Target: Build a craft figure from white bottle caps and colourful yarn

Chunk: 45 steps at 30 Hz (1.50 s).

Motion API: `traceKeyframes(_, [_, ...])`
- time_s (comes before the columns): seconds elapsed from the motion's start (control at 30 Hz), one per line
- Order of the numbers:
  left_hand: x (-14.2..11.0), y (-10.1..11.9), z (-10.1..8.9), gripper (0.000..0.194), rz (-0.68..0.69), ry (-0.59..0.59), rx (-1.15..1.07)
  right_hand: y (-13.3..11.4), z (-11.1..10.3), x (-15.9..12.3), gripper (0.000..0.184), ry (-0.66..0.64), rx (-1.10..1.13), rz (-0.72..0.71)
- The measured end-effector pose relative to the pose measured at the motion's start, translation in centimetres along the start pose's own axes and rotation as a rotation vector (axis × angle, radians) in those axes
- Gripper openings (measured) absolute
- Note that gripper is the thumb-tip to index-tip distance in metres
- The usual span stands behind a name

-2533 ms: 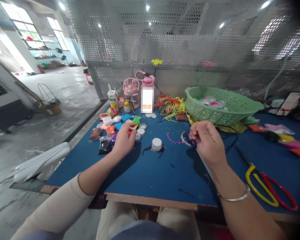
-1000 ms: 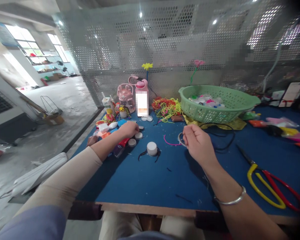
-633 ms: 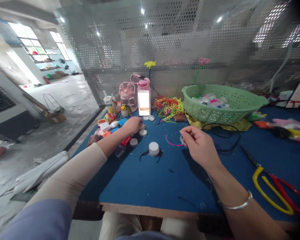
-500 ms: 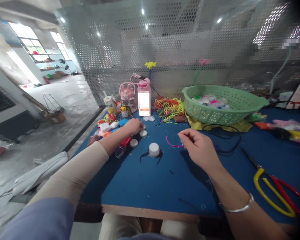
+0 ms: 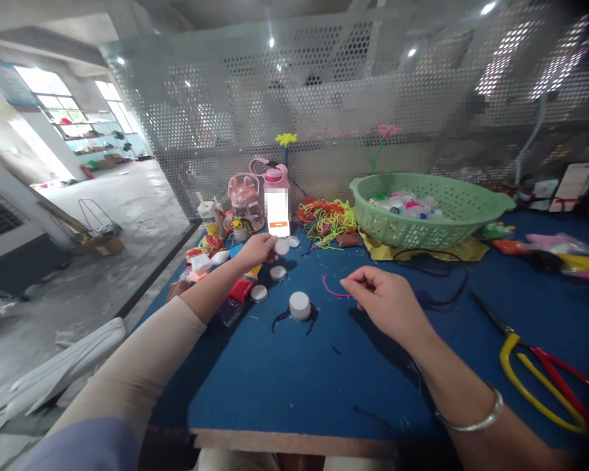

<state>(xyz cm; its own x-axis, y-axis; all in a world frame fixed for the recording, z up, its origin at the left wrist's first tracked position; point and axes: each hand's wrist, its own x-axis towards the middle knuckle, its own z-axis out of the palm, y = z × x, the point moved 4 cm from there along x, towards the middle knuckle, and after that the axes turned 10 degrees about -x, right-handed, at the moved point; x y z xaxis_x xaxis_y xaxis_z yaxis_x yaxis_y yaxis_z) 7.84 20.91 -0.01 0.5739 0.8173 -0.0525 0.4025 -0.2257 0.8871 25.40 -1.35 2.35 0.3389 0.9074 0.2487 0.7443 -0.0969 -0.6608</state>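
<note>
My left hand (image 5: 258, 251) is closed on a round white cap (image 5: 281, 246), lifted with its flat face toward me. Below it lie two more white caps (image 5: 277, 273) on the blue table. In the middle stands a stacked white cap piece (image 5: 300, 305) with dark strands (image 5: 281, 319) sticking out from under it on both sides. My right hand (image 5: 373, 288) is held above the table, thumb and forefinger pinched together. Whatever is between those fingertips is too small to make out. Just left of them a thin pink strand (image 5: 330, 288) curves on the table.
Coloured clay packets (image 5: 240, 290) lie to the left. Behind are a phone (image 5: 277, 214), pink bottles (image 5: 245, 196), tangled yarn (image 5: 326, 219) and a green basket (image 5: 432, 226). Large scissors (image 5: 520, 366) with yellow and red handles lie at right. A perforated metal screen (image 5: 324, 98) stands at the back.
My left hand has moved from the clay packets to the caps and has picked up one white cap. My right hand has moved left and away from a ring-shaped roll, fingers still pinched.
</note>
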Motion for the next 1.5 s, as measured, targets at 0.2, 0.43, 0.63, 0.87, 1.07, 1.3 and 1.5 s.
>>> traceKeyframes(0.2, [-2.9, 2.3, 1.9, 0.027, -0.049, -0.104, -0.477, 1.0, 1.4, 0.2, 0.018, -0.146, -0.114, -0.058])
traceKeyframes(0.43, [-8.6, 6.1, 5.8, 0.026, -0.010, -0.215, -0.715, -1.0, 1.0, -0.7, 0.040, -0.125, 0.272, -0.078])
traceKeyframes(0.63, [-13.2, 6.4, 7.4, 0.034, -0.011, -0.171, -0.737, -2.2, 0.3, -1.4, 0.019, -0.199, 0.386, -0.108])
traceKeyframes(0.87, [-16.6, 2.9, 6.9, 0.029, -0.076, -0.211, -0.234, -1.8, 1.1, -1.1, 0.025, -0.298, 0.587, -0.046])
traceKeyframes(1.07, [-18.7, 3.1, 9.0, 0.036, 0.078, -0.364, 0.101, -0.9, 2.1, -0.8, 0.030, -0.379, 0.588, 0.013])
traceKeyframes(1.3, [-18.7, 3.7, 7.6, 0.042, 0.317, -0.010, -0.024, -2.3, 3.3, -2.6, 0.025, -0.711, 0.503, -0.059])
traceKeyframes(1.5, [-18.9, 3.2, 7.9, 0.038, 0.472, -0.139, 0.051, -3.4, 4.1, -3.5, 0.035, -0.727, 0.586, -0.031])
